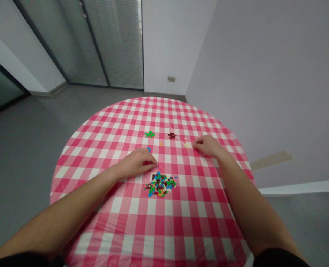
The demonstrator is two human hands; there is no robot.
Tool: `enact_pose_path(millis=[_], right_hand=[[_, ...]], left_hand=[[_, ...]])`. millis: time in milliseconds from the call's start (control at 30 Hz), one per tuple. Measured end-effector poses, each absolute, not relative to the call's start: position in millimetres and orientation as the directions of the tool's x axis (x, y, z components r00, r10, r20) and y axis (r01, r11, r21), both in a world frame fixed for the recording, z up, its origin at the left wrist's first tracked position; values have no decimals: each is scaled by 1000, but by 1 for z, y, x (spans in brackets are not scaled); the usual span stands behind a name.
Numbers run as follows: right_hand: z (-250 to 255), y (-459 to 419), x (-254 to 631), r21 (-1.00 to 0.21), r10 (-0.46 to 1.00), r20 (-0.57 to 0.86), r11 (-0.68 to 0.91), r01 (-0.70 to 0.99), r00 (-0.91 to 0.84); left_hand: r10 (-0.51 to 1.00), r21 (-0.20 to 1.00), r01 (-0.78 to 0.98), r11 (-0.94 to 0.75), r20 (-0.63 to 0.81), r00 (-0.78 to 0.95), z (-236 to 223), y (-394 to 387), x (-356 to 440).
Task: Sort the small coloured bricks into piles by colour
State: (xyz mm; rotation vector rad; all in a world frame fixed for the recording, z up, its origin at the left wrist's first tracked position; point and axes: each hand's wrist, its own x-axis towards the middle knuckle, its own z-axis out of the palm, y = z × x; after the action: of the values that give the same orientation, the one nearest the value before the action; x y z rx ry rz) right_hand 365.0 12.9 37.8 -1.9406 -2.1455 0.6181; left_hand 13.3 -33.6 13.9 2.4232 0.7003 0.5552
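A mixed pile of small blue, green, brown, yellow and white pieces (161, 184), like tiny building blocks, lies on the checked tablecloth. Just above the pile is my left hand (138, 162), its fingers curled and thumb drawn in; whatever they hold is too small to make out. A few blue pieces (148, 149) show behind its knuckles. My right hand (206, 145) rests farther right with fingertips pinched together, beside a small group of pale yellow pieces (186, 145). Farther back sit a green group (150, 134) and a dark brown group (172, 135).
The round table (158, 218) wears a red-and-white checked cloth with a glossy clear cover. A single yellow-orange piece (161, 144) lies between the groups, and a stray blue piece (175, 177) right of the pile. Behind are walls and glass doors (105, 44).
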Motion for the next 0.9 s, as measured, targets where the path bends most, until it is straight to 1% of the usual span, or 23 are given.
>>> enact_pose_path(millis=[100, 267, 367, 600, 733, 900], right_hand=[[31, 15, 364, -401, 988, -87, 80, 913, -124], [24, 16, 353, -418, 993, -15, 101, 903, -118], [24, 15, 349, -435, 991, -2, 118, 892, -132], [25, 12, 344, -505, 995, 71, 101, 857, -75], [23, 13, 343, -516, 990, 110, 129, 847, -85], [22, 14, 343, -522, 988, 134, 136, 842, -77]], left_hand=[[581, 608, 348, -714, 235, 779, 14, -34, 13], [571, 612, 334, -717, 240, 785, 16, -35, 13], [523, 610, 296, -735, 232, 820, 19, -37, 14], [389, 561, 208, -801, 224, 893, 25, -44, 18], [386, 561, 208, -801, 218, 896, 24, -45, 18], [401, 592, 214, -777, 203, 894, 24, -45, 17]])
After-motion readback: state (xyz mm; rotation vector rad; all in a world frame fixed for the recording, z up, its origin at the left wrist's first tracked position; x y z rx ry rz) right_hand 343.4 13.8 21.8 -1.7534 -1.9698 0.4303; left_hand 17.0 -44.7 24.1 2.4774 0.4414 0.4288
